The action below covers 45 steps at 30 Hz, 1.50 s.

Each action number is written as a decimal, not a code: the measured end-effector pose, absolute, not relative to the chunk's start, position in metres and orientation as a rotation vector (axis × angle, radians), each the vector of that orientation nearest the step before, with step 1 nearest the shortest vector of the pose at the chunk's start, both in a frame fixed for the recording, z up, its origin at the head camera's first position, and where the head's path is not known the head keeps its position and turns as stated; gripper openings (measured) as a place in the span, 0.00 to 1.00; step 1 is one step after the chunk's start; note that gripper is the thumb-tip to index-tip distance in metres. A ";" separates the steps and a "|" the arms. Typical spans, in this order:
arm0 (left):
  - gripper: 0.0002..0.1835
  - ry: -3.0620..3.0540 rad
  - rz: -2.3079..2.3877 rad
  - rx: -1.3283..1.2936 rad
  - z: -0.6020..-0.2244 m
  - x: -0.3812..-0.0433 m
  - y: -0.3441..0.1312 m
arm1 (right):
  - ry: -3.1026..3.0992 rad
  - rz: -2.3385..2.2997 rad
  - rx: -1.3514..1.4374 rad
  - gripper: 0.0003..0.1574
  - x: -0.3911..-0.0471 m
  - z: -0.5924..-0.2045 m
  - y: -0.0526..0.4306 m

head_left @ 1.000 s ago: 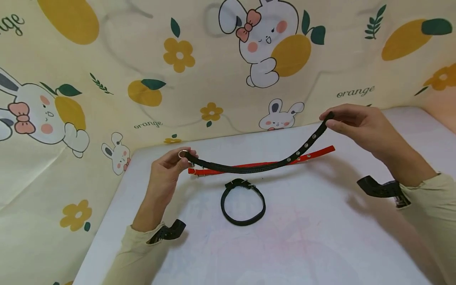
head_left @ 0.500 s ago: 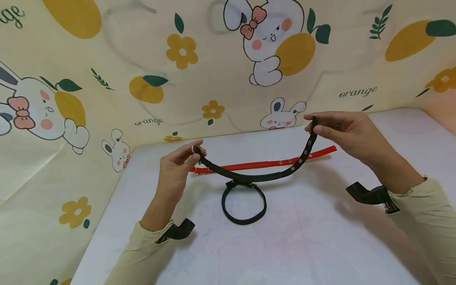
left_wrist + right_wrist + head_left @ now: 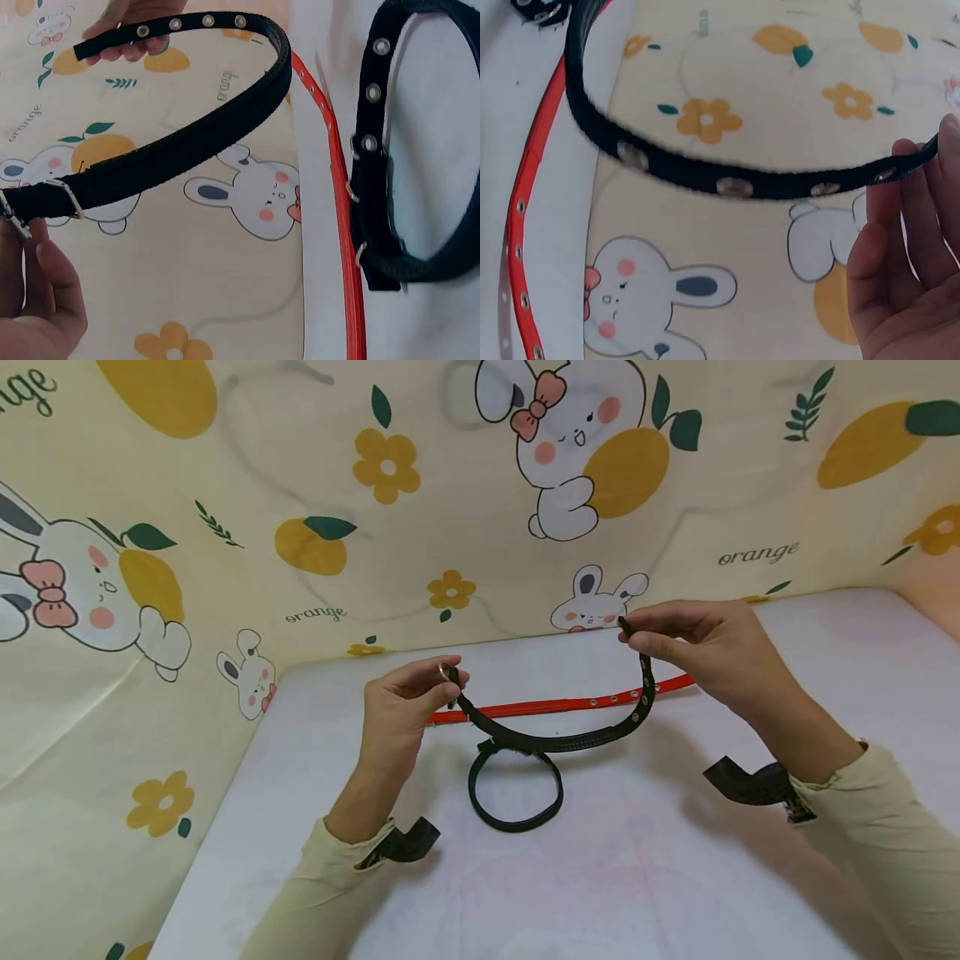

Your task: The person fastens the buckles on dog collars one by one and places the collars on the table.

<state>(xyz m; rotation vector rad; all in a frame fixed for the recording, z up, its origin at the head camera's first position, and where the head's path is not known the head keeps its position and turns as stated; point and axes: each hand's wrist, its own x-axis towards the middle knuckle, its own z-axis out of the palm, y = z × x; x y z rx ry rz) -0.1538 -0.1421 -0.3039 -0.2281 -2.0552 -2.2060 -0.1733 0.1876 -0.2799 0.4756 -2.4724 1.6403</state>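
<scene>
A black collar [image 3: 558,743] with metal eyelets hangs in a U between the two hands, above the table. The left hand [image 3: 397,710] pinches its buckle end, where a metal ring shows. At the other end, the right hand [image 3: 705,643] pinches the eyelet tip between thumb and fingers. In the left wrist view the held collar [image 3: 187,146] bends in a wide curve, with its buckle by the left fingers. Behind it a red collar [image 3: 536,707] lies stretched out, its right end hidden by the right hand. A second black collar [image 3: 516,827], buckled into a loop, lies in front.
The white table [image 3: 585,893] carries the loop and the red collar. A cream cloth [image 3: 247,468] printed with rabbits and oranges rises behind and at the left. Black straps [image 3: 405,843] stick out from both cuffs.
Both hands have moved toward each other, the left rightward and the right leftward and slightly down. The held black collar has gone from a shallow sag to a deeper U.
</scene>
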 end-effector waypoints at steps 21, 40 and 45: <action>0.19 -2.090 -2.106 -0.447 -0.309 -0.141 -0.115 | -2.559 1.421 0.612 0.11 -0.155 -0.286 0.150; 0.15 -2.168 -1.948 -0.482 -0.315 -0.134 -0.101 | -2.490 1.407 0.838 0.13 -0.149 -0.302 0.132; 0.15 -2.196 -1.914 -0.476 -0.317 -0.131 -0.099 | -2.498 1.402 0.854 0.14 -0.148 -0.305 0.128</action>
